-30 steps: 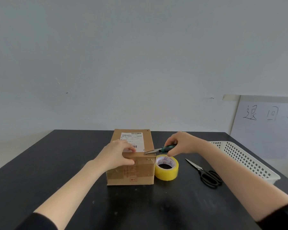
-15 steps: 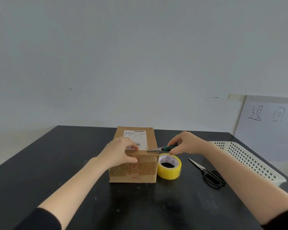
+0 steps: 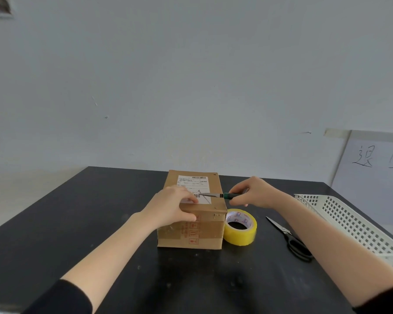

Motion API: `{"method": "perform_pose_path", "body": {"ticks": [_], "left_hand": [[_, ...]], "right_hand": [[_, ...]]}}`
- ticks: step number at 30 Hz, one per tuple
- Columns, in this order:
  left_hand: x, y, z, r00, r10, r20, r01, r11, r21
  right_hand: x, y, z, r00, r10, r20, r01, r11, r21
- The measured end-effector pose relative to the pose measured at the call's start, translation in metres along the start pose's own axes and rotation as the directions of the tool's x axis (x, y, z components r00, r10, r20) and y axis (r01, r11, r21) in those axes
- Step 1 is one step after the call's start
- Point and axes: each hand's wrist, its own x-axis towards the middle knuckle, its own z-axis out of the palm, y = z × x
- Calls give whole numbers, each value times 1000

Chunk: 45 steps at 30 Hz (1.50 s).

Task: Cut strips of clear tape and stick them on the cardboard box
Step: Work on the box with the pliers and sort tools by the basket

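Two hands work at frame centre. The left hand (image 3: 170,206) grips the near top edge of the brown cardboard box (image 3: 204,232), fingers curled over the lid, which I judge steadies it. The right hand (image 3: 256,192) pinches a green-handled metal blade (image 3: 220,195) with its tip laid over the white label (image 3: 191,181), I think to trim tape. The yellowish roll of clear tape (image 3: 241,234) waits just right of the box. Black scissors (image 3: 290,240) lie farther right.

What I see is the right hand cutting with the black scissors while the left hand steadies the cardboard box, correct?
Wrong tool: in the head view the right hand holds a green-handled knife; the black scissors lie untouched on the table. The left hand steadies the cardboard box.
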Motion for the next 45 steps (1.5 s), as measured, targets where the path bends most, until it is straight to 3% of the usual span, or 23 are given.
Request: {"method": "perform_pose_path", "body": {"ticks": [18, 26, 37, 45], "left_hand": [[4, 12, -4, 999, 24, -32, -25, 1000, -19], [27, 49, 0, 988, 126, -94, -131, 990, -52], [78, 113, 28, 953, 294, -65, -300, 949, -95], [105, 165, 68, 928, 373, 13, -366, 918, -153]], "right_hand": [[-20, 12, -13, 995, 41, -96, -38, 999, 34], [-44, 37, -39, 974, 129, -189, -118, 991, 69], [-101, 90, -78, 904, 288, -317, -267, 958, 108], [-141, 149, -102, 800, 453, -393, -455, 885, 95]]}}
